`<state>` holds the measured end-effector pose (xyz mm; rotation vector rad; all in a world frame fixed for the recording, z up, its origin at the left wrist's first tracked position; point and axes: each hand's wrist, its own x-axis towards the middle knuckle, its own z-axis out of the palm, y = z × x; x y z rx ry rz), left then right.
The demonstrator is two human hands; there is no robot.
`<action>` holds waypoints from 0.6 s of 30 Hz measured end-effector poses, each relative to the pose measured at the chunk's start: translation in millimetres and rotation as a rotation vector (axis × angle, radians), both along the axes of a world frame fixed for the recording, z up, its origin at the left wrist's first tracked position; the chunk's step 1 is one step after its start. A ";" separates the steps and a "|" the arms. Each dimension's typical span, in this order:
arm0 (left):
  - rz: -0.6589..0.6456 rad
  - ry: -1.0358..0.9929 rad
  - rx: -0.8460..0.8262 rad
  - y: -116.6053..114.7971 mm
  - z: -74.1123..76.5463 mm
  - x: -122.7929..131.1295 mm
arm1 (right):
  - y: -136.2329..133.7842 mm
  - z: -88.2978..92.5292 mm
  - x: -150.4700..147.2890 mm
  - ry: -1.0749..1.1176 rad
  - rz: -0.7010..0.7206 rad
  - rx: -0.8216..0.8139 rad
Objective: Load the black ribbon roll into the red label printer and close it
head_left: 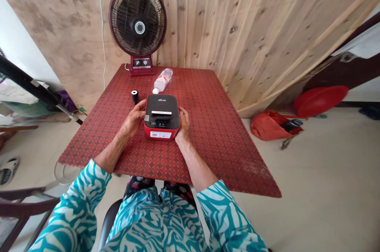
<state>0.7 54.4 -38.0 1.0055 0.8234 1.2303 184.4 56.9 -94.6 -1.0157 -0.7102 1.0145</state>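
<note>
Between my two hands is a boxy device with a black top and red sides, which looks like a label printer (162, 103). It has a dark slot, small buttons and a white sticker on its near side. My left hand (135, 119) holds the left side, fingers curled toward the back corner. On the opposite side, my right hand (183, 126) grips the right edge. A small black cylinder (135, 97) with a white, holed top stands just beyond my left fingertips. Behind the printer lies a clear plastic bottle (163, 79) on its side, its white cap toward me.
A red patterned table (208, 153) carries these things. At its back left stands a dark red fan (138, 26), close to a wooden wall (208, 18). An orange bag (268, 125) and a red basin (320, 100) are to the right. A dark chair (26, 208) stands at left.
</note>
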 end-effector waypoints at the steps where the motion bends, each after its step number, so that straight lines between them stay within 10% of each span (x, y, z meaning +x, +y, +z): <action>1: -0.010 0.007 0.007 1.1 -0.6 -0.9 | 0.0 -0.9 0.0 0.023 -0.011 -0.017; 18: -0.058 0.078 0.015 3.2 -2.4 -7.9 | -1.2 3.3 -1.0 0.093 -0.001 -0.036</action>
